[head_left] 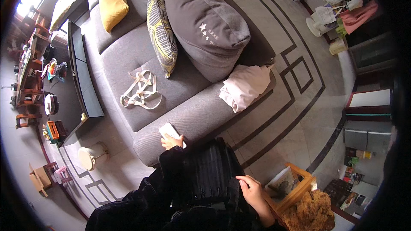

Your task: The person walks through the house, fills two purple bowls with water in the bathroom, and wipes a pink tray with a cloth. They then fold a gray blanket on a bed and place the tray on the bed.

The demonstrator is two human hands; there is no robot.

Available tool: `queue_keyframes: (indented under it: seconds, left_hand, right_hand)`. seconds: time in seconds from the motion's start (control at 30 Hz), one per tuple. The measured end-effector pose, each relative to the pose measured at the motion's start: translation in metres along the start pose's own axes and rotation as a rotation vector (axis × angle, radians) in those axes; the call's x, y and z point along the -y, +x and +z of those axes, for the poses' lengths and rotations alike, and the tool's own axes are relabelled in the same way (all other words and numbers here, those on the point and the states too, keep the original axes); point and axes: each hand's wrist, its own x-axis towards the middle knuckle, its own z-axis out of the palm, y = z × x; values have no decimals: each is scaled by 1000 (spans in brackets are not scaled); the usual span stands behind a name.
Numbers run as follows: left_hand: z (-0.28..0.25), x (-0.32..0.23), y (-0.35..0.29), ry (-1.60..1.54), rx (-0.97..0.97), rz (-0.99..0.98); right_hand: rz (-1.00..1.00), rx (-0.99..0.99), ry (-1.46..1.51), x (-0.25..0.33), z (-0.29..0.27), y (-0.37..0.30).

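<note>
My left hand (173,143) is closed round a flat white phone-sized object (168,129) at the near end of the grey sofa's armrest (188,115). Whether it is a phone or a small box I cannot tell. Lower right, my right hand (251,191) has its thumb and fingers drawn together beside the dark cloth (209,169) over my lap. A dark edge meets its fingertips, but what they pinch does not show clearly. Farther along the armrest lies a crumpled pale pink cloth (246,86). A tangle of cream straps (141,90) rests on the sofa seat.
A large grey cushion (205,25), a patterned pillow (162,34) and a yellow pillow (113,7) are on the sofa. A low black table (83,81) and a cream bin (92,155) stand left. Beside my right hand is a wooden-framed stool (293,188).
</note>
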Motion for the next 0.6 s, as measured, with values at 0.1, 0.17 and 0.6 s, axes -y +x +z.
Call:
queue_keyframes:
  seconds: [0.1,0.17,0.6]
  left_hand:
    - [-3,5,-1,38,-21,154]
    - [-8,9,-1,39,-23,214]
    - [-20,-18,4,-44,-14,247]
  right_hand:
    - [9,-8,3,-1,-1,-2]
    - [11,-9,5,-2,-1,-4]
    - [50,-28,-3,-15,-8,-9]
